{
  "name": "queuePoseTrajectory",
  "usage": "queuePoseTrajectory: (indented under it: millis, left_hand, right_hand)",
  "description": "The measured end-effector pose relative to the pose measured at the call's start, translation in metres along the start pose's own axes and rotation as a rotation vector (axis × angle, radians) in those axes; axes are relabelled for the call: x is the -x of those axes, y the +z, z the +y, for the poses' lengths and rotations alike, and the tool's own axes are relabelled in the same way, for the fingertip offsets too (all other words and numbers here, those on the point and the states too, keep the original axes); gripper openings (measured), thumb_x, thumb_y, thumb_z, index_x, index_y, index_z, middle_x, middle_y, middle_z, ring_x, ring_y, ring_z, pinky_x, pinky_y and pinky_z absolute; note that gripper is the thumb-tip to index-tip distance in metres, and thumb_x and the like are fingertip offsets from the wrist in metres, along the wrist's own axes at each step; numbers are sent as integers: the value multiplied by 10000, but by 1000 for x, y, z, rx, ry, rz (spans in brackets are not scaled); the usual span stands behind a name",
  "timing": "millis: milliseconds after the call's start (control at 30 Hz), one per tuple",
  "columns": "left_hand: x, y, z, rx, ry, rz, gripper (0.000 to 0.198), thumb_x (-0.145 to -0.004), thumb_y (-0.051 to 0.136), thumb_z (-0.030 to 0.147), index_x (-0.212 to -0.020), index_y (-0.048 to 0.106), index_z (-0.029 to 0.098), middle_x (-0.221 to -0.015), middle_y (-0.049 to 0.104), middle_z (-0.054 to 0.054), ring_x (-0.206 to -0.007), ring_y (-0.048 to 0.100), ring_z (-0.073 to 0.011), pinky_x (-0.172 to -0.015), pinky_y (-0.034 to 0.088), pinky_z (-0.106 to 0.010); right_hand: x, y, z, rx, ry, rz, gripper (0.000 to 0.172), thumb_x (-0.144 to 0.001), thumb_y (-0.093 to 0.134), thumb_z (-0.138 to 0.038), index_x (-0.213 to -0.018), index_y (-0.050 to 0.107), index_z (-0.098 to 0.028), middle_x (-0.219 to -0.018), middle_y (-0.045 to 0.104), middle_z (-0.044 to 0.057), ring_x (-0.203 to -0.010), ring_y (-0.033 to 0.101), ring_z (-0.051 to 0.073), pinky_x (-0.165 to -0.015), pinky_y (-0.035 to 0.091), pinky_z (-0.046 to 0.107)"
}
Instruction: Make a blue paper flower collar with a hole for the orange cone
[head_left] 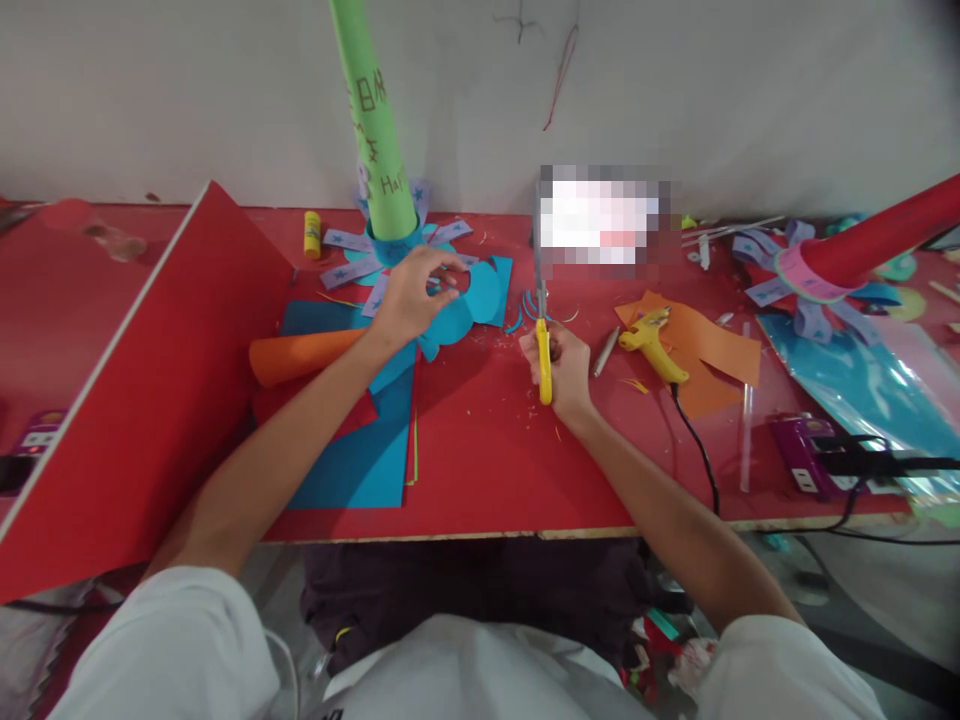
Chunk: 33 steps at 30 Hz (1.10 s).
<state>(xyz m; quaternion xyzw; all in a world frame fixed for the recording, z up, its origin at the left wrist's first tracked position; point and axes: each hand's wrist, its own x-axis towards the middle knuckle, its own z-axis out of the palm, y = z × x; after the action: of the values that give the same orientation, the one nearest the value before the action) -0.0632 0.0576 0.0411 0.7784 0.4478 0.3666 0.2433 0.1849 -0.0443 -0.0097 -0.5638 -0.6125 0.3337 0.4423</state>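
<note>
In my right hand [568, 372] is a pair of scissors [544, 360] with yellow handles, its blades pointing away from me toward the wall. My left hand [416, 290] hovers over blue paper cut-outs [452, 322] with rounded edges, thumb and fingertips curved but apart. Whether it touches the paper I cannot tell. Just beyond that hand a light green paper tube [381, 160] with handwriting stands in a blue band, ringed by purple patterned strips [352, 270]. Thin blue paper trimmings lie near the scissors.
A yellow glue gun [654, 345] rests on orange paper [709, 345] to the right, its black cord trailing off the table edge. A red board [172, 370] slants up at the left. Near my left forearm are an orange roll [300, 355] and blue sheets [352, 470]. A red tube [877, 240] leans far right.
</note>
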Motion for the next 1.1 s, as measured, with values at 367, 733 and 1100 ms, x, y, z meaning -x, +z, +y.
queuePoseTrajectory:
  millis: [367,733,1100]
  left_hand:
    - [-14,-27,12,45,518,660,260,-1112,693,437,-945,656,241,-1033,685,14,-1019,688,-102,-761,575,-312]
    - [9,-4,47,61,440,607,323,-1122,627,488,-896,620,259,-1098,687,-27,-1108,714,-193,-970,644,-431]
    - [40,34,65,-20,524,428,288,-1142,575,279,-877,677,236,-1091,767,-33,-1001,756,-170,-890,666,-375]
  right_hand:
    - [-11,-14,2,456,-51,108,298,-967,624,-331,-1237,642,-205,-1124,761,159,-1039,724,352,-938,561,517]
    - [-13,-23,-1,521,-244,144,386,-1068,586,-572,-1132,739,-222,-1198,757,186,-1220,662,396,-1112,517,638]
    - [-12,-3,-12,-656,44,-66,476,-871,877,-628,-1178,694,-313,-1079,773,-1,-664,613,107,-647,562,291]
